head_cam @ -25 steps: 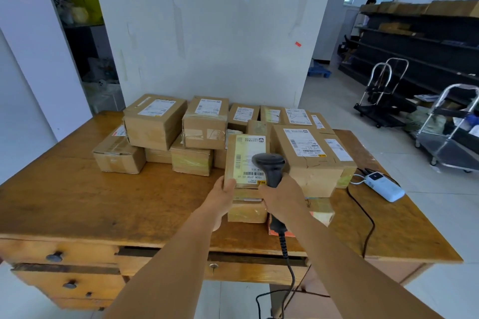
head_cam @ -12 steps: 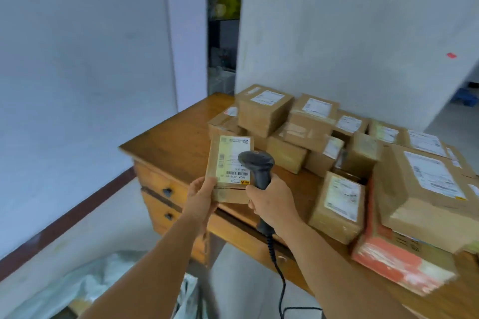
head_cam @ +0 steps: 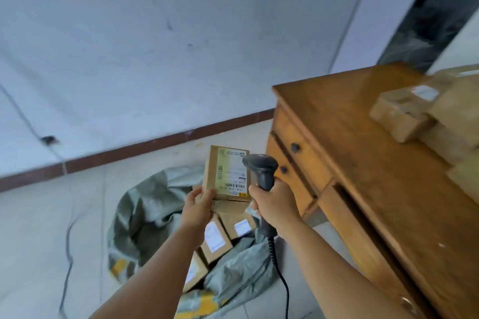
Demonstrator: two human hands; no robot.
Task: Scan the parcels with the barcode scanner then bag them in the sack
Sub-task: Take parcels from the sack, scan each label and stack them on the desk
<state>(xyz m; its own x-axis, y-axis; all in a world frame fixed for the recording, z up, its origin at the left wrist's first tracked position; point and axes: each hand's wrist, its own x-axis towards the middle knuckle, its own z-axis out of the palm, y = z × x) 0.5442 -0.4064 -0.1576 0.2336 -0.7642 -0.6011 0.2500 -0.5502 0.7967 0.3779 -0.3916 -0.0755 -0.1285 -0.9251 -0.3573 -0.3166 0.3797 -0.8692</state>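
My left hand [head_cam: 198, 208] grips a small brown parcel [head_cam: 225, 176] by its lower edge, its label with barcode facing me. My right hand [head_cam: 274, 206] holds the black barcode scanner [head_cam: 261, 169] by its handle, the head just right of the label. Both are above the open grey sack [head_cam: 150, 212] on the floor. Several labelled parcels [head_cam: 216, 237] lie inside the sack. More brown parcels [head_cam: 404, 114] are piled on the wooden desk [head_cam: 363, 153] at the right.
The scanner's coiled cable [head_cam: 281, 274] hangs down past the sack. A thin dark cord [head_cam: 67, 246] lies on the tiled floor at the left. A white wall with a brown skirting [head_cam: 129, 149] runs behind. The desk's drawers [head_cam: 295, 153] face the sack.
My view has swung left and down from the desk to the floor. Both hands carried the parcel and scanner off the desk edge and over the open sack.
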